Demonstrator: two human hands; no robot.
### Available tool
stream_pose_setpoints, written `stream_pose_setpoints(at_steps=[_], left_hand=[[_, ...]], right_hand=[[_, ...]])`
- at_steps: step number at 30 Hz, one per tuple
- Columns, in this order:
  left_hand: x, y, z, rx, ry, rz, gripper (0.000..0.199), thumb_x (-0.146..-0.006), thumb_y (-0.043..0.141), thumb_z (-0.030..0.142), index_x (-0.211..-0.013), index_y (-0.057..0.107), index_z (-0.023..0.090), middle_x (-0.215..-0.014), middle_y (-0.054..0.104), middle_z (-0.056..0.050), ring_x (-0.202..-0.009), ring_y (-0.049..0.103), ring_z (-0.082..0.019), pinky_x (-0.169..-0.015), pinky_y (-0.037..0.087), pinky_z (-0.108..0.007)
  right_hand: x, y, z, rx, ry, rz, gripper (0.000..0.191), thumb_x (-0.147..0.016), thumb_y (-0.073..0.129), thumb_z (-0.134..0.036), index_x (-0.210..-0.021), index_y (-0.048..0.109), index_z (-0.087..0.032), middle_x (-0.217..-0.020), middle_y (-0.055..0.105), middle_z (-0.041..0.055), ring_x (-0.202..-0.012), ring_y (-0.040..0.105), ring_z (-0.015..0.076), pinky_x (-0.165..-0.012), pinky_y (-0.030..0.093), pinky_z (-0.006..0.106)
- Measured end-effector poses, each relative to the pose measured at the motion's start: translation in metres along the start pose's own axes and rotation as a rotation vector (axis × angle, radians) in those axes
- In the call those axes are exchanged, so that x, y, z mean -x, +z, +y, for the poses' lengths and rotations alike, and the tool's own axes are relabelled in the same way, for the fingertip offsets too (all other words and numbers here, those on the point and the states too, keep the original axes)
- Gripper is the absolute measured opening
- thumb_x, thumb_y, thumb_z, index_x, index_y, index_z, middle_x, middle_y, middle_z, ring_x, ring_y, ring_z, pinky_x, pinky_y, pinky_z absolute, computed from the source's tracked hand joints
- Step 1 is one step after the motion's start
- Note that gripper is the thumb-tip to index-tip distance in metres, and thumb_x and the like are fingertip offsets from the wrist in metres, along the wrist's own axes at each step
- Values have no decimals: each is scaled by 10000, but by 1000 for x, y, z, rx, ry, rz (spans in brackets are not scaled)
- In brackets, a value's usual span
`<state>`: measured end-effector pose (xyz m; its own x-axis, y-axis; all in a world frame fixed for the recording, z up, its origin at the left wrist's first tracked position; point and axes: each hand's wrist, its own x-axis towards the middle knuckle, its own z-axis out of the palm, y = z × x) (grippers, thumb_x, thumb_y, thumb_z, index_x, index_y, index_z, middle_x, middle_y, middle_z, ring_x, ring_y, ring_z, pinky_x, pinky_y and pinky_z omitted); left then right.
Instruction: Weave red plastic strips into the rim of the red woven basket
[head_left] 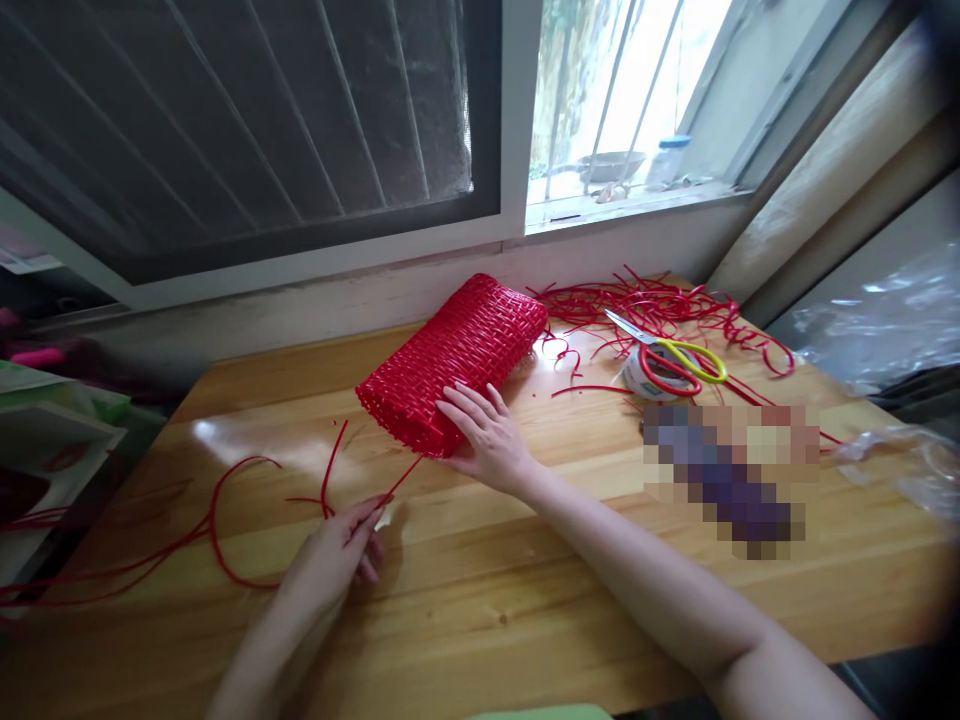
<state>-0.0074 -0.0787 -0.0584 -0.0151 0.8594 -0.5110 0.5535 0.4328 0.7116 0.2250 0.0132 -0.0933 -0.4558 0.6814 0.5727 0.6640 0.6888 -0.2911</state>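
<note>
A red woven basket (457, 355) lies on its side on the wooden table, its long body slanting away toward the window wall. My right hand (484, 435) rests on the near end of the basket, fingers stretched out over the weave. Between the thumb and fingers of my left hand (349, 545) is a thin red strip (401, 480), pulled straight from the basket's lower edge. Other loose red strips (214, 520) curl on the table beyond my left hand and run off to the left.
Scissors (675, 360) with red and yellow handles lie across a roll of tape (637, 380). Behind them is a tangled heap of red strips (660, 300). A pixelated patch covers something on the right of the table (510, 630). Clear plastic (892, 320) hangs at the right edge.
</note>
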Motion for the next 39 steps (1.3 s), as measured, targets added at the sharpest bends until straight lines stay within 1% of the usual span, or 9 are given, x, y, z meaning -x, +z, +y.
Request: stream_pose_setpoints(at_steps=[6, 11, 16, 19, 23, 26, 31, 36, 39], left_hand=[[26, 18, 22, -28, -75, -302, 531, -796, 401, 520, -1155, 516, 146, -815, 691, -72, -314, 513, -86, -327, 325, -192], [36, 37, 40, -44, -65, -380, 485, -794, 424, 539, -1081, 563, 174, -835, 707, -65, -276, 433, -51, -288, 261, -175], [37, 41, 43, -45, -81, -408, 473, -817, 377, 539, -1057, 554, 172, -839, 711, -67, -264, 438, -54, -273, 240, -174], [37, 45, 49, 17, -80, -504, 455, -818, 382, 535, -1025, 543, 164, -892, 708, -84, -260, 434, -45, -258, 233, -165], [29, 59, 68, 328, -50, -719, 405, -842, 394, 469, -973, 547, 118, -978, 688, -156, -228, 361, -4, -265, 312, -151], [19, 70, 83, 663, 2, -792, 398, -873, 348, 407, -929, 578, 86, -957, 690, -177, -205, 274, 21, -287, 379, -160], [7, 86, 98, 1006, -34, -786, 410, -918, 263, 308, -938, 595, 68, -941, 696, -161, -206, 227, 29, -308, 401, -150], [-3, 92, 103, 1315, -198, -731, 447, -937, 200, 235, -903, 615, 73, -869, 713, -106, -208, 215, 42, -356, 409, -112], [-5, 91, 102, 1347, -228, -711, 438, -934, 212, 214, -840, 613, 65, -734, 709, -68, -199, 227, 34, -345, 406, -114]], right_hand=[[-2, 3, -1, 5, 3, 8, 645, -784, 539, -455, -1343, 350, -193, -1399, 342, 67, -1320, 242, 205, -1107, 40, 433], [0, 4, -1, 10, 8, 13, 655, -768, 567, -410, -1345, 345, -195, -1390, 353, 80, -1319, 241, 212, -1106, 46, 442], [0, 7, 1, 18, 12, 7, 648, -783, 549, -397, -1357, 323, -200, -1398, 340, 79, -1324, 231, 212, -1104, 47, 451], [0, 8, 1, 24, 2, 17, 632, -799, 525, -394, -1360, 319, -187, -1408, 321, 80, -1331, 211, 219, -1107, 42, 454], [7, 1, 0, -12, -78, 79, 692, -775, 556, -422, -1363, 292, -171, -1414, 297, 100, -1333, 197, 244, -1106, 131, 447], [24, -6, 0, -105, -172, 108, 670, -818, 518, -354, -1386, 203, -189, -1365, 358, 112, -1287, 292, 226, -1076, 240, 431], [62, -13, 1, -294, -56, 237, 606, -830, 468, -228, -1371, 195, -226, -1080, 538, 90, -1022, 514, 199, -880, 448, 387], [79, -24, -4, -220, -67, 316, 716, -750, 577, -201, -1360, 202, -209, -1042, 535, 115, -964, 529, 222, -805, 477, 386], [78, -34, -5, -185, -114, 345, 685, -724, 615, -221, -1323, 282, -213, -994, 527, 101, -910, 527, 210, -764, 481, 375]])
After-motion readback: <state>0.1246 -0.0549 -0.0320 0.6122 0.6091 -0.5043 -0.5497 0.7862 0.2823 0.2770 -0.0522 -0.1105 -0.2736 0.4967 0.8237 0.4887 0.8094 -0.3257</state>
